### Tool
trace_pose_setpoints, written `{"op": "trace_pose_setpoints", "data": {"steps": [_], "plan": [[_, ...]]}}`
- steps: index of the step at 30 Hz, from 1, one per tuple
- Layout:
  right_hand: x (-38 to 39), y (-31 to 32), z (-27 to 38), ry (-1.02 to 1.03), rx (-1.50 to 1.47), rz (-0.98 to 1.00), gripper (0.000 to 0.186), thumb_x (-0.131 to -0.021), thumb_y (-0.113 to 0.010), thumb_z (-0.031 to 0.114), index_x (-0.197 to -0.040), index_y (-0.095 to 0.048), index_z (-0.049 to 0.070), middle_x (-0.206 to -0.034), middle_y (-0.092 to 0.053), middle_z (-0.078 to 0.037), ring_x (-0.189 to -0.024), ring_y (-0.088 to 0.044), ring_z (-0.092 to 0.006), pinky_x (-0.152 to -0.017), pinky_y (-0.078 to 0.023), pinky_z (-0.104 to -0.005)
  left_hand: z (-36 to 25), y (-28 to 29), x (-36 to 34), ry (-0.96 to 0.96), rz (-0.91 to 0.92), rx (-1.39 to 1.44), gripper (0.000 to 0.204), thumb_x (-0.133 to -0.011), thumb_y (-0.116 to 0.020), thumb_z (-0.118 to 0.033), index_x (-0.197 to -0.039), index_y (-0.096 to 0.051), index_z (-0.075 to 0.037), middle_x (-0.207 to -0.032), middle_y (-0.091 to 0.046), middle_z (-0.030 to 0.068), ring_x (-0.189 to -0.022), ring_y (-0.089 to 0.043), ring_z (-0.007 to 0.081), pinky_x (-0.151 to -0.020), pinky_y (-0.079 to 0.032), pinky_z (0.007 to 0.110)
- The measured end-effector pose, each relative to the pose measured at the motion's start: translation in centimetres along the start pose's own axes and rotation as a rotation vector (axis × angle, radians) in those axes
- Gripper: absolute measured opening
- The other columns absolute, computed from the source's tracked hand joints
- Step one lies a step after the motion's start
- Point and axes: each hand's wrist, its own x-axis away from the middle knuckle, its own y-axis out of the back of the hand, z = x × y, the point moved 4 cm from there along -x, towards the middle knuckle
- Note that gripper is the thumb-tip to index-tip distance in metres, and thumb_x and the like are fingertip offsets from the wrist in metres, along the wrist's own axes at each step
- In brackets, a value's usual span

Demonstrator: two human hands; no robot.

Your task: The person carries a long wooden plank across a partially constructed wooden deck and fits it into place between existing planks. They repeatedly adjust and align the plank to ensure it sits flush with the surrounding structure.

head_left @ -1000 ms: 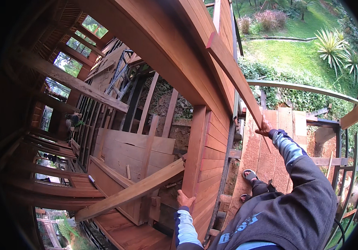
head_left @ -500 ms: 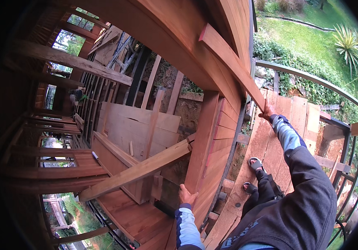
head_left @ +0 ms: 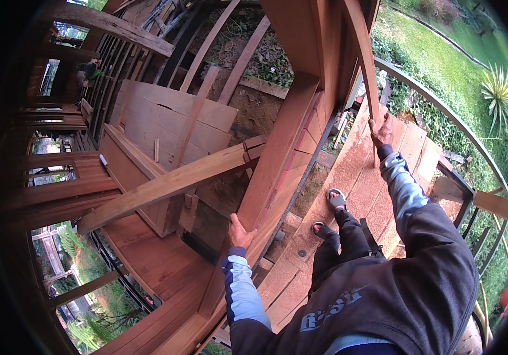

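Note:
My right hand (head_left: 382, 130) is closed round a long, narrow reddish plank (head_left: 363, 56). The plank rises from the hand to the top of the view beside a plank-clad wall, and a short end shows below the fingers. Lower and to the left, my left hand (head_left: 242, 232) grips the edge of a thick reddish-brown wooden beam (head_left: 280, 142). The beam slants along the top of the low boarded wall (head_left: 292, 168). Part of the left hand's fingers is hidden behind the beam.
I stand on dusty reddish deck boards (head_left: 348, 183). A curved metal railing (head_left: 443, 103) borders the garden on the right. To the left, a light timber brace (head_left: 165, 188) slants toward the beam, near pale panels (head_left: 165, 118) and open joists over bare soil.
The view has shifted. The plank in my right hand stands steeper, and that hand now holds it a little above its lower end. My left hand stays on the beam.

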Motion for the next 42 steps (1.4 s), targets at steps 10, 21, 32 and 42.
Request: {"op": "trace_pose_setpoints", "data": {"steps": [10,21,32,42], "plan": [[11.9,0.2,27.9,0.984,-0.257,0.399,0.036,-0.084,-0.060,0.012,-0.117,-0.049,0.001,-0.113,-0.055,-0.021,-0.107,-0.055,-0.0336,-0.090,-0.045,-0.0405,0.9,-0.7,0.2,0.018,-0.068,-0.002,0.066,-0.055,-0.074,-0.010,-0.109,-0.037,-0.004,-0.104,-0.053,0.0264,-0.100,-0.052,0.0457,-0.086,-0.043,0.049],[11.8,-8.2,22.8,-0.433,-0.713,0.289,0.040,-0.083,-0.067,0.021,-0.111,-0.051,-0.003,-0.089,-0.058,-0.010,-0.062,-0.056,-0.0154,-0.054,-0.050,-0.0296,0.8,-0.9,-0.2,-0.106,-0.164,0.019,0.060,-0.058,-0.074,-0.014,-0.105,-0.038,-0.003,-0.102,-0.052,0.0264,-0.098,-0.053,0.0451,-0.084,-0.044,0.050],[9.2,-10.3,25.7,-0.827,-1.599,0.883,0.020,-0.086,-0.058,0.012,-0.098,-0.059,-0.004,-0.089,-0.064,-0.015,-0.078,-0.064,-0.0259,-0.071,-0.054,-0.0393,1.2,-0.5,0.7,-0.066,-0.135,0.119,0.060,-0.057,-0.072,-0.010,-0.105,-0.039,-0.003,-0.096,-0.055,0.0276,-0.094,-0.054,0.0478,-0.080,-0.045,0.051],[7.5,-2.2,41.8,-0.442,-1.728,1.105,0.026,-0.089,-0.058,0.014,-0.107,-0.053,-0.003,-0.095,-0.065,-0.016,-0.083,-0.065,-0.0306,-0.078,-0.055,-0.0439,-1.3,11.1,4.1,0.009,-0.328,0.129,0.057,-0.057,-0.070,-0.003,-0.104,-0.038,-0.003,-0.096,-0.055,0.0296,-0.092,-0.054,0.0491,-0.078,-0.046,0.052]]}}
